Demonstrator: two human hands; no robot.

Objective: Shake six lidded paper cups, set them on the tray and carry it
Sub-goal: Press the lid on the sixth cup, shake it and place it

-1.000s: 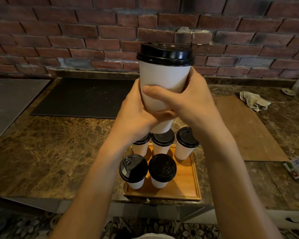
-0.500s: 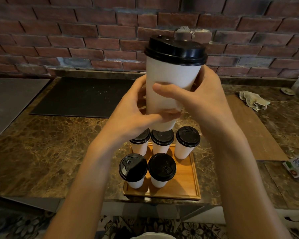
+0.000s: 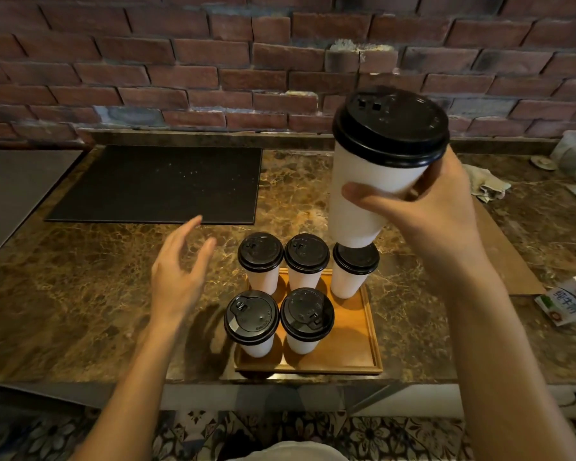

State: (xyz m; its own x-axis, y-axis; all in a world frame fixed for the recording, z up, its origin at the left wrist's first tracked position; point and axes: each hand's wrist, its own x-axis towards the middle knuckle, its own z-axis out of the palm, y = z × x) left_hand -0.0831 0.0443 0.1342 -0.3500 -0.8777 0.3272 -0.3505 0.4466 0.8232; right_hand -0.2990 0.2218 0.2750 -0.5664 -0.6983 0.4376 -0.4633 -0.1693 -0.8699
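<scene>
Five lidded cups (image 3: 306, 261) on the tray (image 3: 354, 356), sixth cup (image 3: 363, 197) in right hand (image 3: 441, 211)

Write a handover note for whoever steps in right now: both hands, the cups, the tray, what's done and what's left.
Left hand: open, holding nothing, hovering left of the tray.
Right hand: fingers wrapped round the held cup, lidded, raised above the tray's back right corner.
Five cups stand lidded on the tray, three at the back, two in front; the front right spot is bare. The tray sits on the counter near its front edge.
Done: five cups placed.
Left: set the held cup down, probably in the bare spot, then carry the tray.
</scene>
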